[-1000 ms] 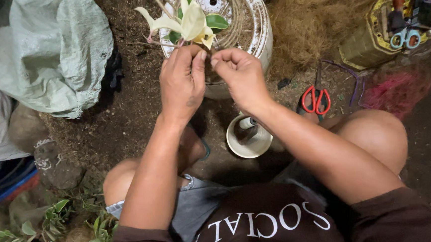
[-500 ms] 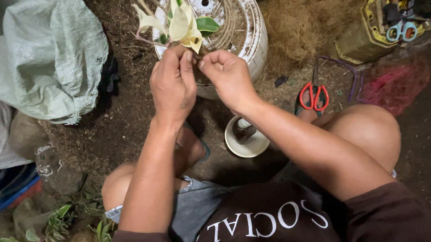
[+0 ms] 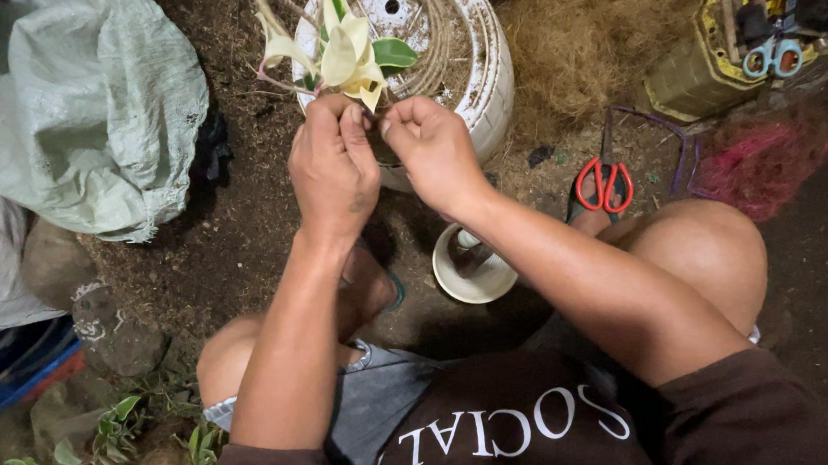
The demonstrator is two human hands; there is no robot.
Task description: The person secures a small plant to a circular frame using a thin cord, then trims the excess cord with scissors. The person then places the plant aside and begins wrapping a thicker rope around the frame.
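Cream-yellow and green leaves of the small cutting [image 3: 348, 51] stand just above my knuckles, over the near rim of the white round pot [image 3: 485, 84], whose top is wound with a coil of tan rope [image 3: 426, 32]. My left hand [image 3: 334, 165] is closed around the base of the stem, fingers pressed together and thumb on top. My right hand [image 3: 435, 148] meets it just beside, thumb and forefinger pinched on something thin at that same base; I cannot make out whether it is a fibre or a bit of root.

Compared with a moment ago, the plant and both hands sit further up and left in my view and closer to the pot's centre, and the leaves look more gathered. The grip itself has not changed, so the work at the stem base seems to be carrying on rather than finished.

Further out, a small white cup [image 3: 474, 265] rests on the soil by my right forearm, red-handled scissors [image 3: 605, 185] lie near my knee, and a pale woven sack [image 3: 77, 97] is heaped to the left. A mound of brown coconut fibre [image 3: 588, 52] lies beyond the pot.

My fingers hide the stem's lower end entirely. The pot's far side is cut off at the top edge.
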